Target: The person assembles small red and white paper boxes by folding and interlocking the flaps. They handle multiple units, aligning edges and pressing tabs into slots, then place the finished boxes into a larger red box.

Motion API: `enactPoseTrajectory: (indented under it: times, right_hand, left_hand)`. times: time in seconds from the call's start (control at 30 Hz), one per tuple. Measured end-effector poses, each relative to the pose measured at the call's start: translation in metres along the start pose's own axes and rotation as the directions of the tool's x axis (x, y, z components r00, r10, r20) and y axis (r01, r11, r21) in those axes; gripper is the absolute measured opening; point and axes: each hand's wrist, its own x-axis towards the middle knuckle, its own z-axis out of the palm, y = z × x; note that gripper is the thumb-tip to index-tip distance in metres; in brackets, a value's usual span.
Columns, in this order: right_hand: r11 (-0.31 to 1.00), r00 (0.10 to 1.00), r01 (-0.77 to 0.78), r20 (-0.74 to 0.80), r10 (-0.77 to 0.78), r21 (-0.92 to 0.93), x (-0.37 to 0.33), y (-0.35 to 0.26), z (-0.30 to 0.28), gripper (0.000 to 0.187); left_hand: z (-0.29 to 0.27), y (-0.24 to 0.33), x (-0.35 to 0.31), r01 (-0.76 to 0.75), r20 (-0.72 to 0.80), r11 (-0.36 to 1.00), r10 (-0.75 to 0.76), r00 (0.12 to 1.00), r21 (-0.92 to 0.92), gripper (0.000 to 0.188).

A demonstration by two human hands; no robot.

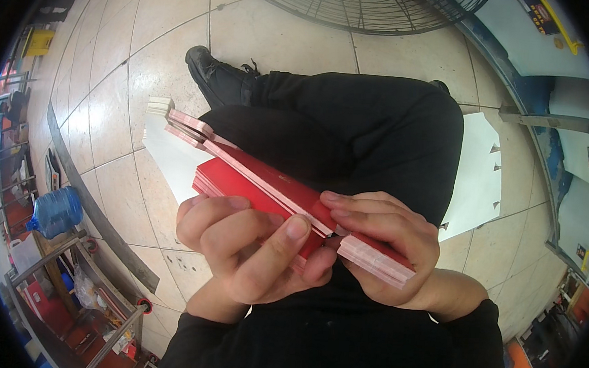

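Clamped with the left hand (257,249) on the red card stack (274,177), thumb set on the pale cut edge, other fingers curled over a lower red bundle (224,180) beneath. Closed with the right hand (392,237) as well: fingertips laid on the near end of the same stack, palm wrapped around a short red block (374,260) with pale layered edges. Cannot tell whether block and stack join under the fingers.

Stretches from both sets of fingers up and leftward, ending in narrow, notched tabs (190,124) well beyond the left fingertips. Looks stiff along its length, light by the sheet yet fairly dense as a pile. Likely to slip layer over layer on the smooth red faces, and to bend or crease first at the thin tabs. Best pinched across the full thickness, near the middle of the long edges, sparing the tabs.

Below the fingers, black trousers (337,143); out to the left of them, white card (174,166); out to the right, more white sheet (473,181). Farther ahead of the fingertips, a black shoe (220,78), then a fan grille (359,12) over tiled floor (160,61). Far left of the left fingers, a blue water bottle (57,211).
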Motion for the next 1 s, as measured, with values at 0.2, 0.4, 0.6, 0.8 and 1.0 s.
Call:
enactPoseTrajectory:
  times: [0.2, 0.4, 0.6, 0.8, 1.0]
  right_hand:
    - [1.0, 1.0, 0.003, -0.002, -0.003, -0.01, 0.0, 0.001, 0.0, 0.033]
    - [1.0, 1.0, -0.001, 0.002, 0.001, -0.004, 0.001, 0.002, 0.0, 0.034]
    - [1.0, 1.0, -0.001, 0.006, 0.001, -0.005, 0.002, 0.002, 0.0, 0.035]
    - [1.0, 1.0, -0.001, -0.001, 0.001, 0.002, 0.001, 0.002, 0.0, 0.035]
    - [1.0, 1.0, 0.002, -0.003, -0.002, 0.001, 0.001, 0.002, 0.0, 0.035]
  left_hand:
    - [0.002, -0.001, 0.002, 0.007, -0.007, 1.0, -0.007, 1.0, -0.017, 0.049]
    - [0.005, -0.002, -0.002, -0.008, -0.035, 1.0, 0.009, 0.999, 0.025, 0.046]
    - [0.009, -0.005, -0.006, -0.041, -0.078, 0.997, 0.045, 0.996, 0.059, 0.044]
    - [0.011, -0.004, -0.006, -0.036, -0.093, 0.998, 0.041, 0.995, 0.051, 0.042]
    - [0.009, -0.004, -0.005, -0.029, -0.078, 0.998, 0.034, 0.996, 0.061, 0.042]
